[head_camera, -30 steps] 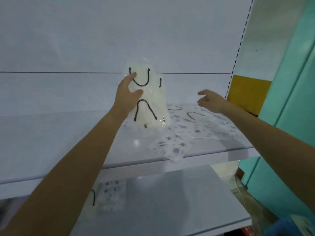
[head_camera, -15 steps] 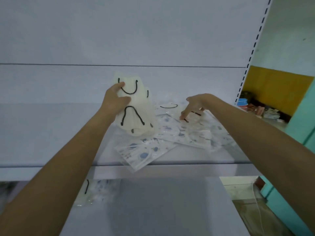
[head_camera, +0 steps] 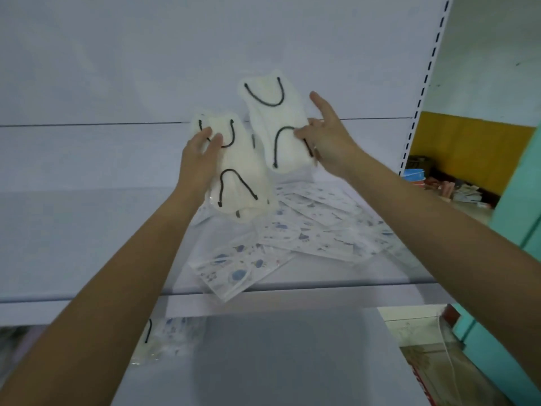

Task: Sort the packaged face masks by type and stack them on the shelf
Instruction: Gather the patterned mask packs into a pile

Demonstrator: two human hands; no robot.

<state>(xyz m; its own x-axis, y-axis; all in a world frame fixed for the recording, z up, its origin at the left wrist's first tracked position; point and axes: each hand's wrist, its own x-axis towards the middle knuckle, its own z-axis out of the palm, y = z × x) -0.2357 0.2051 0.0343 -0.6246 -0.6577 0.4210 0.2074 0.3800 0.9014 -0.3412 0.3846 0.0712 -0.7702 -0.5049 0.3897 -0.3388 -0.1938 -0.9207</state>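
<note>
My left hand (head_camera: 200, 150) holds a stack of packaged cream masks with black ear loops (head_camera: 243, 183) upright above the white shelf (head_camera: 87, 244). A little higher and to the right, my right hand (head_camera: 325, 136) pinches another packaged cream mask with black loops (head_camera: 276, 118) by its right edge, index finger raised. Several packaged masks with a blue pattern (head_camera: 310, 230) lie scattered on the shelf below both hands. One patterned pack (head_camera: 237, 273) juts over the shelf's front edge.
On the lower shelf (head_camera: 278, 361) at the left lie more packaged masks (head_camera: 167, 338), partly hidden by my left forearm. A perforated upright (head_camera: 421, 92) bounds the shelf on the right. Beyond it are a teal panel (head_camera: 515, 200) and clutter against a yellow wall.
My right hand picked a cream mask pack off the shelf and raised it beside the stack. My left hand stayed on its stack, shifting slightly right.
</note>
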